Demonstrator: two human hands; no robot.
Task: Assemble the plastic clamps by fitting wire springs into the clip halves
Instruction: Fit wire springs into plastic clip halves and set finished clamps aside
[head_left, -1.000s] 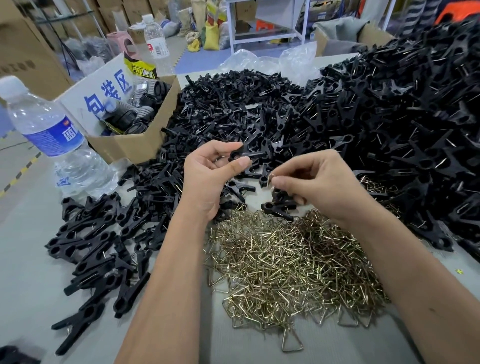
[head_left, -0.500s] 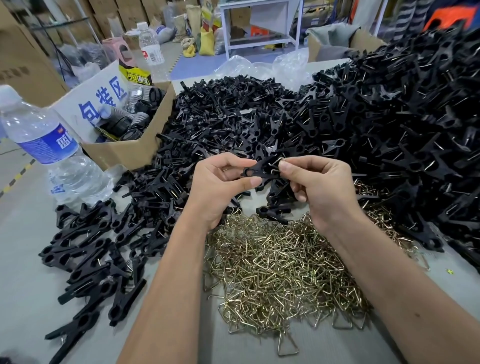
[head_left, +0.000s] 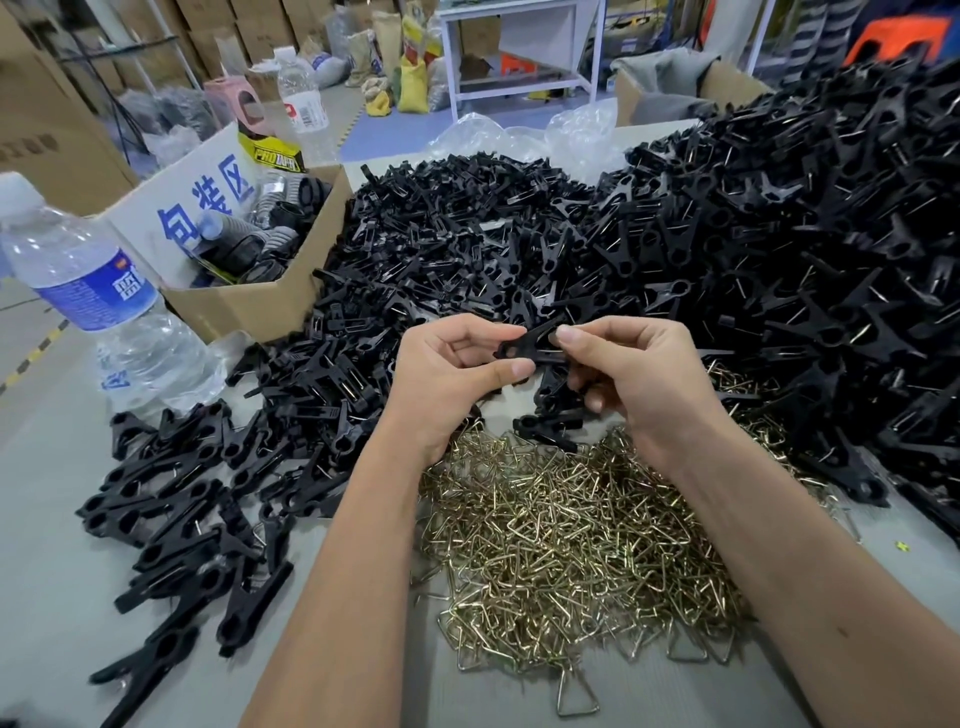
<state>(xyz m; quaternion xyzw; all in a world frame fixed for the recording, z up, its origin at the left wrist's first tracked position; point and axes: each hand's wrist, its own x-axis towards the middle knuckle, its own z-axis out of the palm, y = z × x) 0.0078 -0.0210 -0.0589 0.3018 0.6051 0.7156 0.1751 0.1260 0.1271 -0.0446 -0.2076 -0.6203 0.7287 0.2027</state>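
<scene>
At the centre of the frame, the left hand (head_left: 447, 374) and the right hand (head_left: 631, 374) both pinch one black clip (head_left: 530, 345) between thumb and fingertips. Just below lies the pile of wire springs (head_left: 571, 545); loose clip halves (head_left: 467, 249) fill the upper middle.

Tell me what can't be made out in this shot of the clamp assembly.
All in the head view:
- Whether a wire spring is seated in the black clip: the fingertips of the left hand and right hand cover it.
- The near water bottle label: blurred.
- The cardboard box contents: its white flap hides part.
- The right clamp heap: cut off by the edge.
</scene>
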